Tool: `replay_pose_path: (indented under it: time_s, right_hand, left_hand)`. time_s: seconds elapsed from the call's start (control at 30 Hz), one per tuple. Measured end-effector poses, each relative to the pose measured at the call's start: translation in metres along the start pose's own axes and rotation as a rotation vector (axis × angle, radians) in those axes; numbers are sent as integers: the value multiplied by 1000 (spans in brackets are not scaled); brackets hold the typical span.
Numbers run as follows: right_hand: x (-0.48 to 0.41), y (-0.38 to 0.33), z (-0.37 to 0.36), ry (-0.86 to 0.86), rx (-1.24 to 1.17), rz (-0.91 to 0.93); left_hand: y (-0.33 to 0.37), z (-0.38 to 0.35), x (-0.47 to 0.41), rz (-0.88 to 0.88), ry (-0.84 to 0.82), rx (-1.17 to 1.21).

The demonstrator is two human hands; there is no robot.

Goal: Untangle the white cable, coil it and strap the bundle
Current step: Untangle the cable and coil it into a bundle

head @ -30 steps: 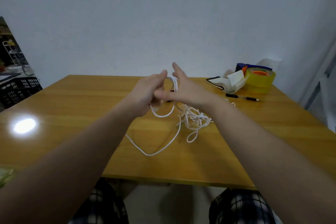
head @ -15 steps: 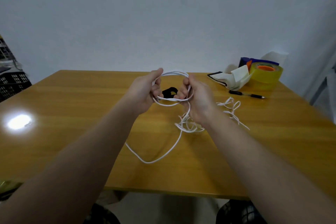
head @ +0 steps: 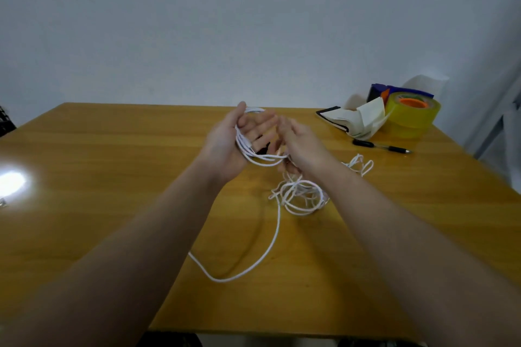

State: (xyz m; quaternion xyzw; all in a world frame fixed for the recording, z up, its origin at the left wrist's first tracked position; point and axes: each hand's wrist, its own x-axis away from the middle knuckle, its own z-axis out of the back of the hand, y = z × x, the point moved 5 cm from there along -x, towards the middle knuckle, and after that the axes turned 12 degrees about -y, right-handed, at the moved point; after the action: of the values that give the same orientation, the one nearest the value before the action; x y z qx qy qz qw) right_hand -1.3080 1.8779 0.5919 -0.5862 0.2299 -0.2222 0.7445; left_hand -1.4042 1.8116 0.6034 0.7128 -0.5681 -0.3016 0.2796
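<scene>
Head view: coiling barely begun. A few loops of white cable [head: 277,231] lie across the left hand [head: 225,146], palm up, fingers near straight. Right hand [head: 306,146] meets the loops from the side, grip hidden, can't tell. The rest is thin, limp, knotted in a heap on the bench [head: 112,177] under the right wrist — untangling and strapping still to do
</scene>
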Motion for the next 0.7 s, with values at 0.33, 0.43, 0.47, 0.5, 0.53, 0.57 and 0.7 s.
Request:
replay_pose_path:
  time_s: [0.33,0.43,0.47,0.5,0.53,0.57,0.7]
  right_hand:
    - [18,4,9,-242,7,-40]
    - [23,2,5,-268,-101,-68]
    - [25,0,3,-280,-113,-67]
    - [26,-2,0,-287,-135,-62]
    - [28,-3,-2,-277,-164,-60]
    - [29,-5,-5,-254,-176,-57]
    - [28,-12,-4,-72,690,-34]
  left_hand:
    - [36,27,4,-151,141,-87]
    - [36,31,10,-166,223,-133]
    - [36,33,12,-175,247,-130]
    - [36,34,13,-178,262,-121]
    - [36,34,15,-180,272,-116]
    - [36,33,17,-177,276,-115]
    - [38,18,19,-158,217,-149]
